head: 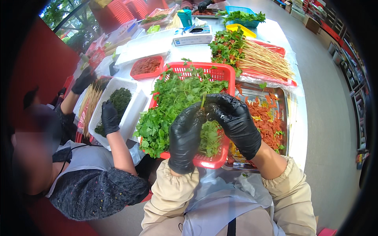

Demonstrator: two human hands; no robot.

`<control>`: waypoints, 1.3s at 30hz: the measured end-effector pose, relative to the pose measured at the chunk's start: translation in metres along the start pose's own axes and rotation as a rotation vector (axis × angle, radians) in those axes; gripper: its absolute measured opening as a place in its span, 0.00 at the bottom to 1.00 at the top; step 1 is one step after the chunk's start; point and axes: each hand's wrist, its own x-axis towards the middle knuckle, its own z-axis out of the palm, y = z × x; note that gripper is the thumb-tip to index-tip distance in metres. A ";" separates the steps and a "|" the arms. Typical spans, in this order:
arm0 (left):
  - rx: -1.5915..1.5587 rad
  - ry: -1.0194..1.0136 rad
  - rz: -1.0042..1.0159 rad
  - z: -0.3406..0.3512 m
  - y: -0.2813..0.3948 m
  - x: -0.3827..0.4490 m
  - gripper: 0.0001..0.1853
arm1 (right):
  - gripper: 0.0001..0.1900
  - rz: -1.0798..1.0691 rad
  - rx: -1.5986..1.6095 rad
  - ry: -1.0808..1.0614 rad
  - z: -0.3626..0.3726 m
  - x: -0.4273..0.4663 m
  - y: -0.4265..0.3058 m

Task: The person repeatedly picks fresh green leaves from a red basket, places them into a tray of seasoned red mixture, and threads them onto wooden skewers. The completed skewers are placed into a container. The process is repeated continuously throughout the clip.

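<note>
Both my hands wear black gloves and meet above a red plastic basket (232, 77) heaped with cilantro (174, 91). My left hand (185, 137) pinches a short green stem (203, 99) upright near its fingertips. The fingers of my right hand (236, 124) close on the same spot from the other side, and a small brownish piece shows between the hands. What lies within the fingers is partly hidden. To the right, under my right forearm, sits a steel tray (286, 118) with strips of red marinated meat (265, 113) in oily sauce.
Skewers threaded with greens and meat (229, 48) lie on a red tray (267, 77) beyond. A co-worker's gloved hand (110, 118) is at a white foam box (138, 98) of dark greens on my left. Farther off stand a red meat tub (161, 60) and a glove box (193, 39).
</note>
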 end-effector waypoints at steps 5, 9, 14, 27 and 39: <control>0.176 -0.013 0.131 0.000 -0.010 0.002 0.16 | 0.08 0.166 0.160 0.038 -0.001 -0.002 0.003; 0.086 0.079 0.117 0.003 -0.019 -0.001 0.15 | 0.07 0.160 0.200 0.085 -0.001 -0.004 0.009; 0.135 0.076 0.079 0.006 -0.026 -0.008 0.16 | 0.11 0.232 0.073 0.054 -0.003 -0.010 0.008; 0.203 -0.047 0.064 0.013 -0.010 -0.012 0.14 | 0.14 0.212 0.243 -0.044 -0.026 -0.009 -0.013; 0.537 -0.078 0.255 0.007 0.004 0.000 0.17 | 0.13 -0.136 -0.161 -0.241 -0.033 0.007 -0.011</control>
